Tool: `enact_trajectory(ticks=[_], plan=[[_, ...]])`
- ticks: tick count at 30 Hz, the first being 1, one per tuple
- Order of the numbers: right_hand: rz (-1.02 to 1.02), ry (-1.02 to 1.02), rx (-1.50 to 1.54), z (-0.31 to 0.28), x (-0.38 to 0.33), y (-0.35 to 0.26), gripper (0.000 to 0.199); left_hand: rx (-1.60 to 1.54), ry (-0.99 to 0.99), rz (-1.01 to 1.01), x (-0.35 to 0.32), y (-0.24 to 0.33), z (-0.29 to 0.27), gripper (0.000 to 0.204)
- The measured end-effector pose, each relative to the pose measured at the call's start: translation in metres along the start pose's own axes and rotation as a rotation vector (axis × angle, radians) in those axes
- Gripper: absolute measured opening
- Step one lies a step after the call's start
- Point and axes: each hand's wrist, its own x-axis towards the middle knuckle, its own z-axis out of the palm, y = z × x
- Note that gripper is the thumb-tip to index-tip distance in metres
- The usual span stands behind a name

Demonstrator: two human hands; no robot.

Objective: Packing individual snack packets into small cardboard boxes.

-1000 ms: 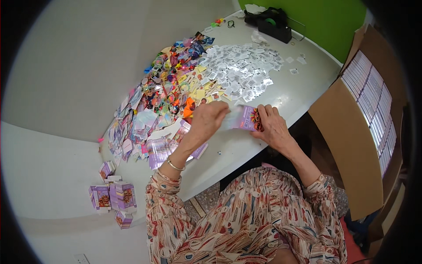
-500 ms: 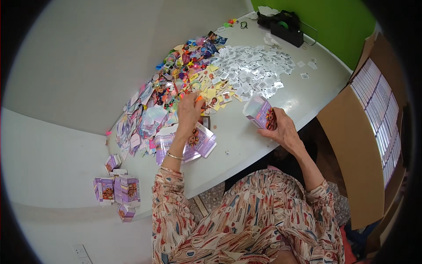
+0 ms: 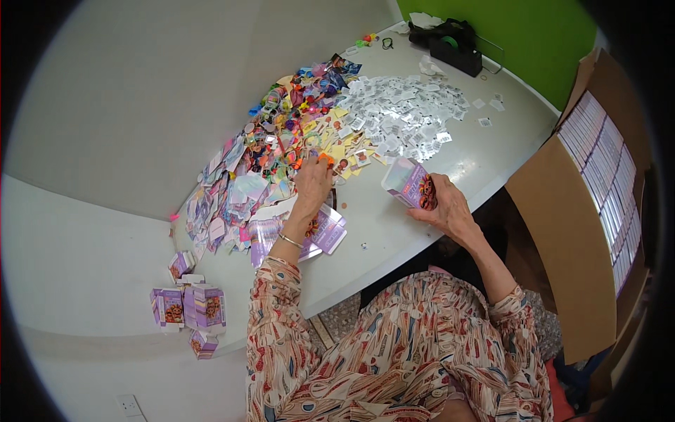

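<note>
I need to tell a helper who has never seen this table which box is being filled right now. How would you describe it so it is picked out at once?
Start at the white table and find the big heap of colourful small pieces beside the silvery packets. Just in front of that heap, the right hand holds a small purple box. Unlike the flat purple cartons lying by the left hand, it is folded up and lifted off the table.

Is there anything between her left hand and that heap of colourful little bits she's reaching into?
Nothing visible. The left hand already rests at the edge of the colourful pile, fingertips among the pieces. The right hand holds a small purple box off to the side.
</note>
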Motion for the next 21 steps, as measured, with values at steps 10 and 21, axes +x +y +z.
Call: enact_trajectory(ticks=[10, 21], plan=[[-0.004, -0.020, -0.074, 0.003, 0.002, 0.000, 0.074, -0.065, -0.001, 0.052, 0.007, -0.010, -0.002, 0.016], [-0.021, 0.000, -0.116, 0.006, 0.000, -0.002, 0.070, -0.212, -0.136, -0.164, 0.027, -0.015, -0.021, 0.021]])
